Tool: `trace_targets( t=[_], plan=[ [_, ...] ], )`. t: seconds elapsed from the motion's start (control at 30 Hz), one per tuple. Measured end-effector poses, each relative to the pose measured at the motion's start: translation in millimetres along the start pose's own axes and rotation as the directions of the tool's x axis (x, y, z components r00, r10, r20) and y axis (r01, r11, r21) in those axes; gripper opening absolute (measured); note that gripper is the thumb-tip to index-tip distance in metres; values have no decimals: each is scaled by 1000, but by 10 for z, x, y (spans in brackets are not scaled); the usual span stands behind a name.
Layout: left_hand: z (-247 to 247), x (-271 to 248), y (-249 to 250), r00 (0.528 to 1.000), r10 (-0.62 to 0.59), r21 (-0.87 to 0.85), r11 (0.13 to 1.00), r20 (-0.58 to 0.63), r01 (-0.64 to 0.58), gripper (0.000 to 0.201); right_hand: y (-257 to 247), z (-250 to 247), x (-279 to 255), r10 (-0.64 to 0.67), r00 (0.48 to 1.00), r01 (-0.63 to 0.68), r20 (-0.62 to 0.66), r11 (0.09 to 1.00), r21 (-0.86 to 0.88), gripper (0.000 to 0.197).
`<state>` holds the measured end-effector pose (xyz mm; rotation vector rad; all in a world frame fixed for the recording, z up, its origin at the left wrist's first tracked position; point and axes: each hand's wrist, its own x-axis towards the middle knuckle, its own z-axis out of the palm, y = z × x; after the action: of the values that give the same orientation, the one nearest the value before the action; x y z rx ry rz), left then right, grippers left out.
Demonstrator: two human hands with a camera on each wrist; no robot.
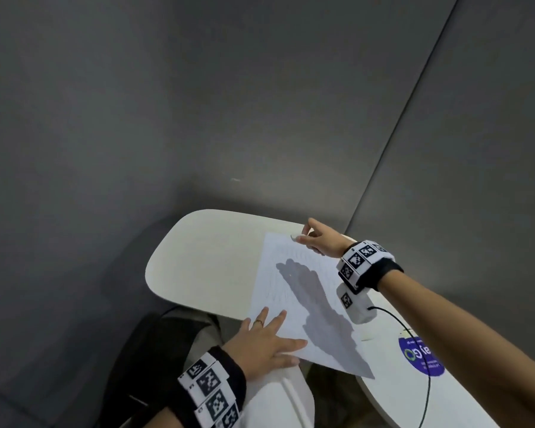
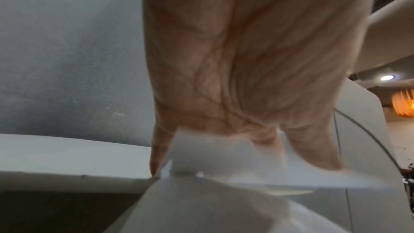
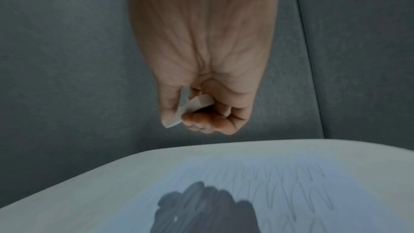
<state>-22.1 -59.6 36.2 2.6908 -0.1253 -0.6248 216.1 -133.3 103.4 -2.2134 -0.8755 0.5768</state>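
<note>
A white sheet of paper (image 1: 294, 291) with faint pencil scribbles lies askew on a small white table (image 1: 204, 257). My left hand (image 1: 266, 338) rests flat on the sheet's near corner with its fingers straight and spread; the left wrist view shows the palm (image 2: 246, 77) over the paper (image 2: 224, 157). My right hand (image 1: 306, 236) hovers above the sheet's far corner and pinches a small white eraser (image 1: 294, 238). In the right wrist view the eraser (image 3: 192, 107) sits between thumb and curled fingers (image 3: 201, 123), above the paper (image 3: 291, 192), where the hand casts a shadow.
A round blue sticker (image 1: 420, 355) and a black cable (image 1: 426, 381) lie on the table's right part. Grey padded walls close in behind and to the right. My lap in white trousers (image 1: 278, 403) and a dark bag (image 1: 149, 350) are below the table's edge.
</note>
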Motion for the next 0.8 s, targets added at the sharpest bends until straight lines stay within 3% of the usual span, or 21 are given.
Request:
trace_targets(
  t=[0.17,0.23,0.33,0.43,0.53,0.6,0.7,0.8],
  plan=[
    [-390,-29,-86,994,5,-149,989,111,11,61,153,164,175,0,997,10,-75,991,136,23],
    [-647,78,-233,999,-12,-199,980,40,20,56,234,231,303,16,995,-1,-99,988,153,24],
    [-994,362,-502,984,-56,-82,996,-171,42,50,365,314,507,34,996,-25,-79,993,113,25],
    [-1163,804,-774,940,-115,18,992,-320,127,68,454,392,612,47,996,-40,-77,996,84,25],
    [-1115,1224,-941,948,-231,44,968,-217,246,92,484,420,649,45,995,-36,-87,994,99,22],
    [-1052,1420,-1018,956,-263,91,957,-131,276,97,479,432,671,30,997,-21,-75,993,117,20],
    [-946,1545,-1084,958,-256,105,957,-131,270,106,469,445,707,6,998,-4,-60,999,34,19],
    [-858,1568,-1120,958,-241,67,965,-156,253,110,440,418,746,-11,996,10,85,1000,16,25]
  ],
)
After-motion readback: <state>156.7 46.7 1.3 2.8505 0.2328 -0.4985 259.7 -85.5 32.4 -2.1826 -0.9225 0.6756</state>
